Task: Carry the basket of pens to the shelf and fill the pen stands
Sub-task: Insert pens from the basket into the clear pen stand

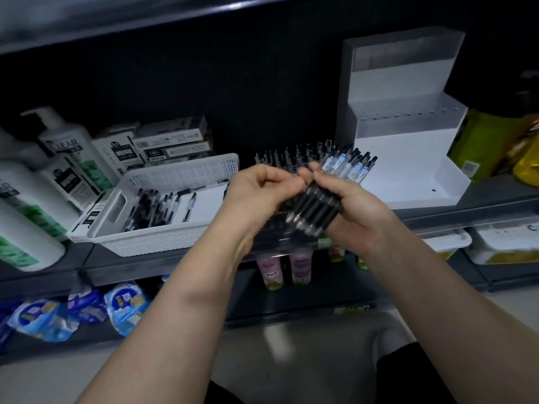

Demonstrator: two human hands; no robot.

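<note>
1. Gripping a bundle of pens [318,211] in the right hand [360,207], fingers curled round the barrels, writing tips toward the shelf's [481,199] front edge.
2. Pinching what seems 1 pen at the bundle's upper end with the left hand [259,188], thumb against fingertips.
3. Judging the next move: straight back to the part-filled pen stand [291,158], long axis already pointing there, left hand nearer.
4. Leaving the basket [163,243] at the shelf's left, more pens inside.
</note>
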